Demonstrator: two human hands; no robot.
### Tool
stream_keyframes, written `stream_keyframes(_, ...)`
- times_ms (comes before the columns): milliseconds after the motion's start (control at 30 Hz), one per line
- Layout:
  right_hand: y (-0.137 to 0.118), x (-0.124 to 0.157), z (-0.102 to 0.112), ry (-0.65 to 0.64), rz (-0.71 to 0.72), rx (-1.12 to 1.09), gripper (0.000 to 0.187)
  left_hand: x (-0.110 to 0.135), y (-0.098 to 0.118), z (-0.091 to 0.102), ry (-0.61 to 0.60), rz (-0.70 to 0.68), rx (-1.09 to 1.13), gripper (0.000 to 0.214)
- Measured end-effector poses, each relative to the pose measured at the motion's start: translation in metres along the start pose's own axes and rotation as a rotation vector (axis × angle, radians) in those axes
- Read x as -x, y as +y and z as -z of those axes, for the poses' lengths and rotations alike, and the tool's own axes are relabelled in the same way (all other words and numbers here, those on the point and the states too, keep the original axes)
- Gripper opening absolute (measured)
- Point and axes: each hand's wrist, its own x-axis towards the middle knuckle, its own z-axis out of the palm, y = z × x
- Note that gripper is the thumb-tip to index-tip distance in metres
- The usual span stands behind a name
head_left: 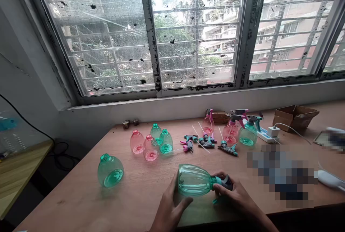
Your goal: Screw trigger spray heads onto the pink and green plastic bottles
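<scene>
A clear green spray bottle (194, 181) lies on its side in the air above the near table edge, base to the left and neck to the right. At its base is my left hand (172, 205), fingers behind the plastic and thumb below. My right hand (235, 194) closes round the dark trigger sprayer head (226, 182) at the neck, which has a teal collar. Beyond my hands lie several loose trigger sprayer heads (206, 141) with thin tubes. Open-necked bottles stand to the left, including a green bottle (110, 172) and a pink bottle (150, 149).
Bottles fitted with sprayers, such as a pink one (230, 131) and a green one (248, 134), stand at the back right. Near them are a white power strip (265, 135) with a charger and an open cardboard box (293, 117). A blurred patch covers items at right.
</scene>
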Motion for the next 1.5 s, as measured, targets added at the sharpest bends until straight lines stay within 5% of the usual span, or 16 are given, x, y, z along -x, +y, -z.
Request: stream_keyframes(1500, 0.002, -0.001, 0.000, -0.007, -0.007, -0.042, 0.040, -0.001, -0.010, -0.002, 0.011, -0.005, -0.043, 0.074)
